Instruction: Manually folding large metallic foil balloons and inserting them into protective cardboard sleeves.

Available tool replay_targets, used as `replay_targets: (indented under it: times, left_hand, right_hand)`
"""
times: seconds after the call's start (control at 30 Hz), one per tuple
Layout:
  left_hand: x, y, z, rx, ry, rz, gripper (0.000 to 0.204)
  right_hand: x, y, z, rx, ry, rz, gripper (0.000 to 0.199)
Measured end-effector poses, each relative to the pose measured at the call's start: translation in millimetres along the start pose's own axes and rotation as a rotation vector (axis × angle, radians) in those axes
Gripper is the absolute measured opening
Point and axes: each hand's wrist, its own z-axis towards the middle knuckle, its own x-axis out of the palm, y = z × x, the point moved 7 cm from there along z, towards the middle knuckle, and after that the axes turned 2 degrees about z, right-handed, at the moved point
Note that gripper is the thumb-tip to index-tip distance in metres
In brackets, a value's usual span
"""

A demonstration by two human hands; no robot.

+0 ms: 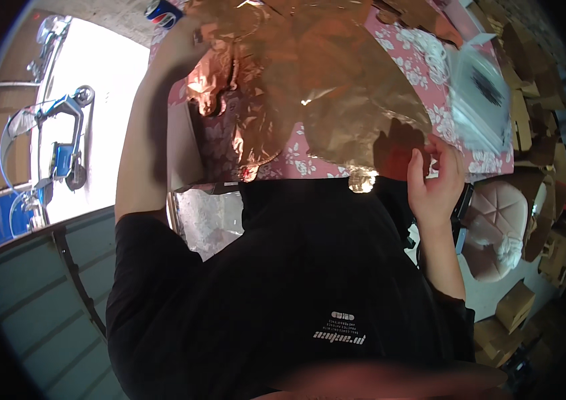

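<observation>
A shiny copper-coloured foil piece (pixel 356 100), which looks like a flat, uninflated foil balloon, spreads over the pink floral tablecloth (pixel 295 155). Its left part is crumpled, and a small tab (pixel 363 180) hangs over the table's near edge. My right hand (pixel 438 177) is at the foil's right edge, thumb and fingers apart, the fingertips close to or touching it. A dark reflection of that hand shows on the foil. My left arm reaches far forward along the left side. The left hand (pixel 213 30) is at the far left part of the foil, its fingers not clearly visible.
A blue can (pixel 163 13) stands at the far left. Clear plastic bags (pixel 480 100) and white string (pixel 430 53) lie on the right of the table. A round pale cushioned stool (pixel 496 230) and several cardboard boxes (pixel 516 307) are at the right. A blue scooter (pixel 66 143) is by the bright doorway.
</observation>
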Motion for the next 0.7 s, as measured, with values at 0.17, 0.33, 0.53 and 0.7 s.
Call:
replay_targets:
  times: [0.17, 0.33, 0.53, 0.7]
  left_hand:
    - [39, 55, -29, 0.072, 0.313, 0.092, 0.055]
    - [50, 80, -30, 0.260, 0.209, 0.022, 0.030]
    - [44, 60, -11, 0.106, 0.269, 0.007, 0.021]
    - [31, 71, -11, 0.027, 0.175, -0.164, 0.020]
  right_hand:
    - [31, 37, 13, -0.079, 0.125, 0.150, 0.028]
    - [60, 92, 39, -0.249, 0.218, 0.201, 0.030]
    - [112, 143, 77, -0.443, 0.327, 0.268, 0.027]
    - [175, 182, 119, -0.562, 0.294, 0.313, 0.034]
